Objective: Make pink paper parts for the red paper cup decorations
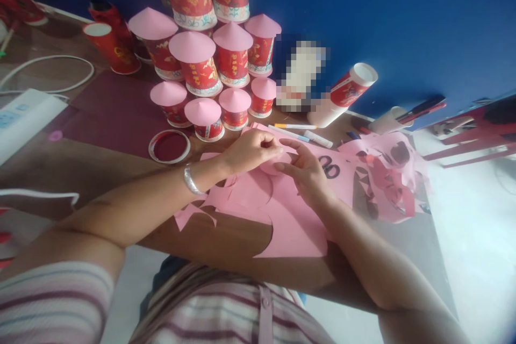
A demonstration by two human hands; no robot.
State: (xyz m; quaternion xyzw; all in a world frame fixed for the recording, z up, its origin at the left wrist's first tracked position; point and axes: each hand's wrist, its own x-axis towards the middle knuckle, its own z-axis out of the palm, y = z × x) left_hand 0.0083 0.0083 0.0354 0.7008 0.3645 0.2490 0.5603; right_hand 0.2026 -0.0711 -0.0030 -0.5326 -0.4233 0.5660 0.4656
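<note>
Blue wall [403, 21] behind, brown tabletop [229, 239] below; landmark: pink sheet [298, 226]. Beyond its left, eight red cups [200, 76] wear pink cones [192, 47]: judged done. One uncapped cup [349, 88], beyond its right, possibly left to do. Over the sheet, left hand [256, 150] has fingers bunched, right hand [308, 172] narrowly parted, at a pink disc [269, 165]; cannot tell whether either grips. Scraps [409, 204] crowd the sheet's right; bare tabletop at its near-left runs to the front edge.

Left fingers [275, 149] and right fingers [287, 170] nearly meet over pink paper [300, 223]
</note>
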